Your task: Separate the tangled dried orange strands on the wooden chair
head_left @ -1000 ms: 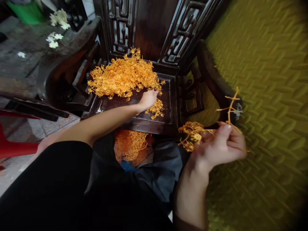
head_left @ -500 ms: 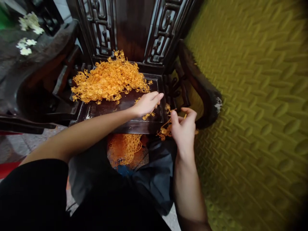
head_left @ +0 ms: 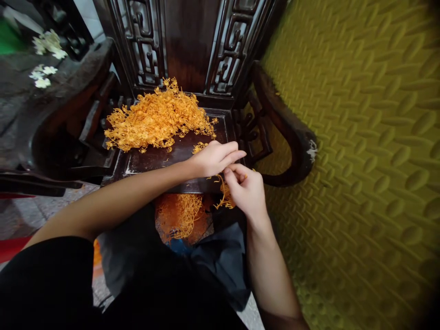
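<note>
My left hand (head_left: 216, 158) reaches over the front right of a dark wooden chair seat (head_left: 185, 149). Its fingers are pressed together, palm side hidden, and I cannot see what they pinch. Touching or nearly touching its fingertips, my right hand (head_left: 248, 191) is closed on an orange sprig (head_left: 225, 195), thin curly strands with small flower-like ends hanging below the fingers. A large heap of the same orange sprigs (head_left: 160, 120) covers the back left of the seat. A few loose orange bits (head_left: 199, 147) lie just behind my left hand.
Below the seat's front edge, between my knees, sits a tangle of bare orange strands (head_left: 185, 213). The chair's curved right armrest (head_left: 302, 137) stands close to a yellow textured wall (head_left: 360, 137). White flowers (head_left: 43, 75) rest on a dark surface at left.
My right hand has moved left with the orange sprig, up to my left hand. My left hand has shifted slightly right and down. The heap looks the same.
</note>
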`<state>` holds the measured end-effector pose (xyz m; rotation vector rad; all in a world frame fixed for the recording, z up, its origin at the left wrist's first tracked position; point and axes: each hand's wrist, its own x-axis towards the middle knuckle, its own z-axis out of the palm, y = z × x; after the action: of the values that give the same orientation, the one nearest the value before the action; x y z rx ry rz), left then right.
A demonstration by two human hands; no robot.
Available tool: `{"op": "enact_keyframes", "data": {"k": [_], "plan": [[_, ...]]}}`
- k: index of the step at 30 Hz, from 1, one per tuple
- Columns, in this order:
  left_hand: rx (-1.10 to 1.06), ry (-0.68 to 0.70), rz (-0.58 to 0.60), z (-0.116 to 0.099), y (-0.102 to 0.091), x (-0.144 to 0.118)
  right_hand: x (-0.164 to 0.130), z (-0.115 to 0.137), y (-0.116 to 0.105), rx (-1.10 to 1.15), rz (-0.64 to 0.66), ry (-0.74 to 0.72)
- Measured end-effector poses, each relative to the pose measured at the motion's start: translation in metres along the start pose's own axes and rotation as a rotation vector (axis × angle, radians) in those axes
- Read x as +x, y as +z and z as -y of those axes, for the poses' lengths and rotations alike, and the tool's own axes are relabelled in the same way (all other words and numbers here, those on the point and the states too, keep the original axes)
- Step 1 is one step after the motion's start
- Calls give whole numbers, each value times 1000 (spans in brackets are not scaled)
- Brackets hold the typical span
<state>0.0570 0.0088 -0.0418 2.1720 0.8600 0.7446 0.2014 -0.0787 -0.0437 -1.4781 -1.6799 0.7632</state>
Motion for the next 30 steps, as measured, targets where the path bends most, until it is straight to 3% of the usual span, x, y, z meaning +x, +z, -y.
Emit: {"op": "enact_keyframes", "data": {"k": [5,8,11,14,17,20,23,26,28,30], "plan": [[-3,-5,50,-12,-1,0,-5,4,-1,-102,-142,-241],[-134,-153,8,-5,-2,11,-13,10,1,-70,-148,-461],[-233,-432,-144,24,-5,25,-20,16,9,40,33,-599],[-149,-574,-206,57,-1,32,-21,17,17,51,390,-464],[-47,-642,-73,73,7,31,-20,14,22,-62,714,-285],[9,-658,115,80,7,26,-22,12,25,-195,851,-211],[201,-590,253,90,-4,16,-24,9,26,-267,919,-209],[360,-738,488,105,-12,-5,-25,5,24,-270,934,-181],[326,-850,664,113,-12,-23,-25,3,23,-228,903,-133],[236,-859,717,118,-9,-36,-24,1,19,-152,851,-75]]}}
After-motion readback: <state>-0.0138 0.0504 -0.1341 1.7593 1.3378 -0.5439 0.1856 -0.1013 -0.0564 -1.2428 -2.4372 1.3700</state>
